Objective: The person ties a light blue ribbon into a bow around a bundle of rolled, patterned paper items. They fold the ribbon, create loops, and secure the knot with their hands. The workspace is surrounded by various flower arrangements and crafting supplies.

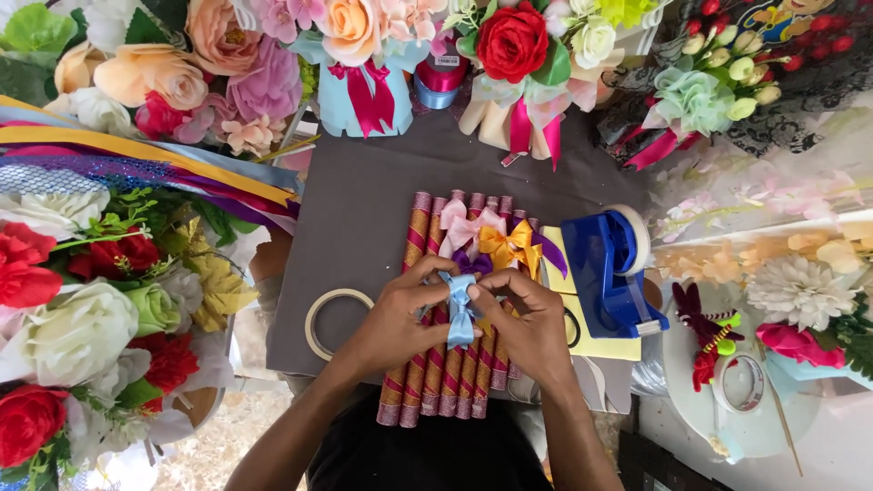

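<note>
Head view, centre of frame: your left hand (393,320) and right hand (530,325) meet over a row of rolled red-and-gold paper tubes (446,364) lying side by side on a grey mat (355,209). Both hands pinch a light blue ribbon bow (460,305) between thumb and fingertips, fingers drawn in narrow around its knot; the bow's tail hangs down over the tubes, touching them. Just above your hands, on the upper ends of the tubes, sit a purple bow (472,263), a pink bow (462,225) and a gold-yellow bow (509,244), close together. Left of your left hand, a ring of pale tape (320,309) lies flat on the mat, apart from the tubes. Right of your right hand, a blue tape dispenser (611,273) stands on a yellow sheet (607,345), just beside the tubes. A second tape roll (738,382) lies at lower right on a white surface, well apart. Artificial flowers ring the work area: red and white roses (64,300) fill the left edge, and a red rose bouquet with pink ribbon (515,55) stands at top centre.
</note>
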